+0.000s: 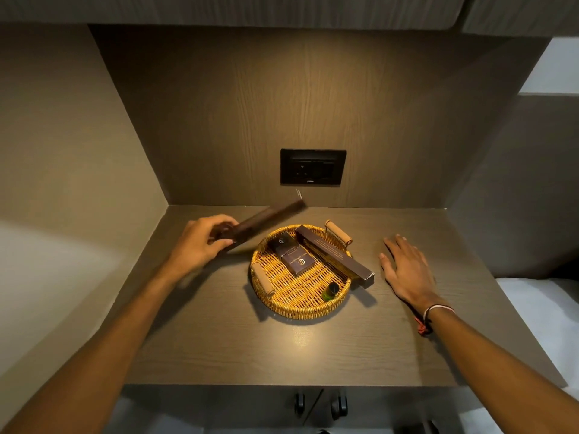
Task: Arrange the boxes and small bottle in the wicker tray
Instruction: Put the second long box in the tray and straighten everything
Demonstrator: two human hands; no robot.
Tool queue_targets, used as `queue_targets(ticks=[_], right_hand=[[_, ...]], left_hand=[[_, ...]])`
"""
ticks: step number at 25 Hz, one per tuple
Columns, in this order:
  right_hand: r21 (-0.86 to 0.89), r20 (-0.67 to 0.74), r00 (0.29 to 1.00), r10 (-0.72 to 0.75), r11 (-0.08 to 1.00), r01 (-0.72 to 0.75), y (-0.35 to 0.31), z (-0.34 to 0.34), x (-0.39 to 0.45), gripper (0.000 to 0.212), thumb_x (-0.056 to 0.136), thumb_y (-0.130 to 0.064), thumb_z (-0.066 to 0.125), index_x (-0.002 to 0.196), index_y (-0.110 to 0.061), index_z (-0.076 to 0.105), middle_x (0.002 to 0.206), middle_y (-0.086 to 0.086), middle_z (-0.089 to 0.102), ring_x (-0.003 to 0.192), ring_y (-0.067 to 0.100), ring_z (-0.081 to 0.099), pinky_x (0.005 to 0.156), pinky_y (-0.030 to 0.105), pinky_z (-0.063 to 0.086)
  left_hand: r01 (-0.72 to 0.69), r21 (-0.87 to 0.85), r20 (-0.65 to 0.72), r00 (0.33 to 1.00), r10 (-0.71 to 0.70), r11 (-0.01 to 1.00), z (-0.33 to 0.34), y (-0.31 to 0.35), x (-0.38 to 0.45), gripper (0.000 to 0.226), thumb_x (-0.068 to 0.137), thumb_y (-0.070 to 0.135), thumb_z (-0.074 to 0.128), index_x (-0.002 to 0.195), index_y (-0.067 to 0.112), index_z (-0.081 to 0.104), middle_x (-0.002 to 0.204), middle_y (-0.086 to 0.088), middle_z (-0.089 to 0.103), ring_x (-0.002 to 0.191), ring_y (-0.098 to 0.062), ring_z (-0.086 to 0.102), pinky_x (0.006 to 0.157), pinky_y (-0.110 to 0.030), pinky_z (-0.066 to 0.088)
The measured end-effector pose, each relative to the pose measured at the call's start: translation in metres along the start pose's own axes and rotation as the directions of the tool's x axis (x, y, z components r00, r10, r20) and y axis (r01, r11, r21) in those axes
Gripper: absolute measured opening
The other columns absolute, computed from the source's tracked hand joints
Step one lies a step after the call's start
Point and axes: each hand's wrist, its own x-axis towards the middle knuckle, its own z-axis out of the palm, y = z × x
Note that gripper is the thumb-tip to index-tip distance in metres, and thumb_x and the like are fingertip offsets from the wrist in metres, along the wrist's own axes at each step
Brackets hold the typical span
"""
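Note:
A round wicker tray [291,303] with two wooden handles sits mid-desk. Inside lie two small dark boxes [293,253] side by side, and a small green bottle [330,291] rests near the front right rim. A long dark box [333,255] lies diagonally across the tray's right side, its end poking over the rim. My left hand [200,242] grips one end of a second long dark box [269,216], blurred, held in the air left of the tray and pointing up toward the back wall. My right hand [407,270] hovers flat with fingers spread, right of the tray.
The brown wooden desk [282,349] sits in an alcove with walls at the left and back. A black socket panel [313,166] is on the back wall above the tray. White bedding [539,311] lies to the right.

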Motion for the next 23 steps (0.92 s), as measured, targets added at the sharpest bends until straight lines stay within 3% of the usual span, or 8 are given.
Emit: queue_targets(ticks=[2, 5, 8, 13, 18, 23], right_hand=[[-0.004, 0.001, 1.0, -0.003, 1.0, 0.003, 0.0, 0.0, 0.0, 0.057, 0.104, -0.045, 0.034, 0.154, -0.018, 0.036, 0.163, 0.011, 0.034, 0.153, 0.027, 0.026, 0.124, 0.048, 0.023], [-0.003, 0.003, 1.0, 0.0, 1.0, 0.0, -0.001, 0.0, -0.001, 0.056, 0.104, -0.044, 0.036, 0.154, -0.018, 0.037, 0.163, 0.012, 0.033, 0.153, 0.027, 0.026, 0.124, 0.048, 0.022], [0.003, 0.005, 1.0, 0.007, 1.0, -0.007, -0.002, 0.0, -0.001, 0.056, 0.104, -0.044, 0.036, 0.154, -0.018, 0.036, 0.164, 0.012, 0.033, 0.153, 0.027, 0.025, 0.124, 0.047, 0.021], [-0.005, -0.009, 1.0, 0.009, 1.0, -0.009, 0.0, 0.0, 0.0, 0.056, 0.103, -0.044, 0.036, 0.153, -0.019, 0.038, 0.163, 0.011, 0.034, 0.153, 0.027, 0.027, 0.124, 0.047, 0.024], [-0.017, -0.031, 0.999, 0.012, 1.0, -0.013, -0.001, 0.0, -0.001, 0.055, 0.103, -0.043, 0.036, 0.152, -0.019, 0.039, 0.162, 0.01, 0.036, 0.152, 0.026, 0.029, 0.123, 0.048, 0.026], [-0.02, -0.012, 1.0, 0.02, 1.0, -0.02, -0.001, 0.0, 0.0, 0.055, 0.103, -0.043, 0.036, 0.153, -0.018, 0.038, 0.163, 0.011, 0.035, 0.153, 0.027, 0.028, 0.123, 0.049, 0.026]], left_hand=[[-0.201, 0.062, 0.134, 0.972, 0.191, 0.978, -0.003, 0.017, 0.007, 0.041, 0.084, 0.0, 0.073, 0.117, 0.023, 0.069, 0.109, 0.011, 0.067, 0.104, -0.009, 0.062, 0.087, -0.015, 0.045], [-0.353, 0.137, 0.346, 0.892, 0.29, 0.925, 0.006, 0.03, 0.025, 0.041, 0.086, 0.001, 0.072, 0.121, 0.021, 0.068, 0.118, 0.006, 0.068, 0.111, -0.007, 0.061, 0.097, -0.024, 0.05], [-0.355, 0.174, 0.436, 0.864, 0.251, 0.919, 0.019, 0.025, 0.033, 0.04, 0.088, 0.003, 0.069, 0.123, 0.022, 0.066, 0.125, -0.001, 0.063, 0.119, -0.013, 0.055, 0.104, -0.035, 0.049], [-0.403, 0.114, 0.527, 0.8, 0.288, 0.908, 0.032, 0.032, 0.044, 0.037, 0.086, 0.007, 0.073, 0.116, 0.028, 0.068, 0.116, 0.003, 0.057, 0.115, -0.015, 0.05, 0.1, -0.038, 0.048], [-0.345, 0.153, 0.566, 0.799, 0.204, 0.926, 0.036, 0.037, 0.041, 0.034, 0.087, 0.007, 0.072, 0.116, 0.025, 0.07, 0.116, 0.005, 0.052, 0.111, -0.009, 0.039, 0.098, -0.029, 0.039], [-0.325, 0.203, 0.591, 0.793, 0.148, 0.924, 0.028, 0.051, 0.041, 0.035, 0.091, 0.001, 0.064, 0.116, 0.024, 0.073, 0.105, 0.012, 0.046, 0.109, -0.007, 0.04, 0.088, -0.019, 0.037]])
